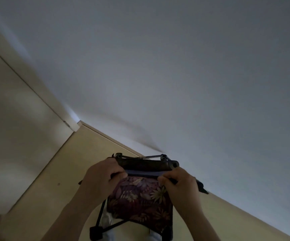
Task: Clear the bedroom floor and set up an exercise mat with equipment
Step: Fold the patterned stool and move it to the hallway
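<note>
Head view: a folding stool [140,197] (floral seat) is held aloft, its top bar [142,172] gripped by fingers [120,175] of left hand [104,174] and right hand [179,183]; floor-clearing is judged underway; stowage is required next.

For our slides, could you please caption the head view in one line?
Left hand and right hand grip a floral folding stool held up toward the ceiling.

Nothing but the hands carries the stool [140,202]: the left hand [104,176] and right hand [179,185] grip its upper edge, holding it up before cream panels [27,136].
</note>
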Demonstrator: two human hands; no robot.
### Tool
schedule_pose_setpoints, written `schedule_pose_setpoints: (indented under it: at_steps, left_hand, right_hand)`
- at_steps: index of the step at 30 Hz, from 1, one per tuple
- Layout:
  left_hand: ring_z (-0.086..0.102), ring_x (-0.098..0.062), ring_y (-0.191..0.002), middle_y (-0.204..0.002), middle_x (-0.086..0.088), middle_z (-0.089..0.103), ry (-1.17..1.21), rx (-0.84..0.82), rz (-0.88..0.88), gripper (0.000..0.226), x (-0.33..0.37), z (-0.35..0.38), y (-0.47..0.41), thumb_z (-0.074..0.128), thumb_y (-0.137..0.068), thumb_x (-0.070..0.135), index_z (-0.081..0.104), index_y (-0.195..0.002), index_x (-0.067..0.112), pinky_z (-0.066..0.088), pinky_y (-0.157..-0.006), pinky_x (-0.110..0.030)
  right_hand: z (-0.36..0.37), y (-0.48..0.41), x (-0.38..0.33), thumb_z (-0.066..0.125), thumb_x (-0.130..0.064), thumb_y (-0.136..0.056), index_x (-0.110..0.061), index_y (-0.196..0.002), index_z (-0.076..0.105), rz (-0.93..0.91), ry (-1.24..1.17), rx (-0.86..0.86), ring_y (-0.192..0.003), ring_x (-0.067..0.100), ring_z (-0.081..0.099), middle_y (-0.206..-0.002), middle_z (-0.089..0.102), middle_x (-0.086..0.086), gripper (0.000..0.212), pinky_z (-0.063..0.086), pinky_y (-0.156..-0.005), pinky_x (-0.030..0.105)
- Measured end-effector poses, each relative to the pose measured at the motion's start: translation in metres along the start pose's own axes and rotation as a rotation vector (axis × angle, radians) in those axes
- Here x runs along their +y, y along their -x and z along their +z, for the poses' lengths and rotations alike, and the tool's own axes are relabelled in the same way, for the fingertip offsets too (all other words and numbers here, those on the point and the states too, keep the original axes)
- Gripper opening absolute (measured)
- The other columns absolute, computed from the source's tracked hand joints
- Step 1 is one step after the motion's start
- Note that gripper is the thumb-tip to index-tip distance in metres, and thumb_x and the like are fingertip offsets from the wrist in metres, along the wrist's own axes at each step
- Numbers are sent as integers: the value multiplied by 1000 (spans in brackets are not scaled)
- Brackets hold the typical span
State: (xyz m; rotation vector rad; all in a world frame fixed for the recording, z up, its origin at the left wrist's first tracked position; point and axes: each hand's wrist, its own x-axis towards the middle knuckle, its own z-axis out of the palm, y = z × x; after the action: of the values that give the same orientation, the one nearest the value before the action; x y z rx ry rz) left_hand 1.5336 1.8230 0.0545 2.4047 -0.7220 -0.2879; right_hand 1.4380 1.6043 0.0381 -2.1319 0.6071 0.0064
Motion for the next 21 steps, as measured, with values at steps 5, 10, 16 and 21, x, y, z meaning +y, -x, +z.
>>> schedule_pose_setpoints:
  at_steps: [5, 10, 16, 21]
  left_hand:
    - [52, 2, -71, -71, 14, 55, 32, -91, 91, 24, -51, -8, -20, 55, -81, 43, 70, -77, 24, 39, -62, -5]
    - [50, 5, -69, -72, 17, 53, 41, -169, 157, 31, -92, -15, -37, 48, -81, 48, 70, -77, 26, 36, -59, -9]
    - [48, 5, -67, -72, 18, 51, 46, -257, 201, 16, -116, 0, -53, 62, -82, 33, 71, -76, 22, 32, -60, -8]
    - [48, 1, -64, -67, 19, 46, 18, -291, 198, 11, -130, 24, -62, 71, -83, 23, 70, -73, 20, 30, -58, -9]
  right_hand:
    - [41, 1, -14, 73, -30, -81, -27, -75, 73, 100, 19, 80, -73, 3, 60, -78, 62, -13, 7, 55, -68, 32]
    - [77, 2, -30, 72, -30, -83, -30, -72, 72, 178, 41, 138, -71, 1, 58, -74, 59, -14, 10, 48, -63, 23]
    - [105, 0, -19, 70, -27, -86, -26, -79, 76, 268, 28, 139, -71, 0, 58, -74, 59, -17, 9, 41, -59, 12]
    - [125, -6, 7, 72, -24, -85, -23, -80, 78, 306, 8, 152, -69, -1, 57, -69, 57, -18, 8, 39, -59, 13]
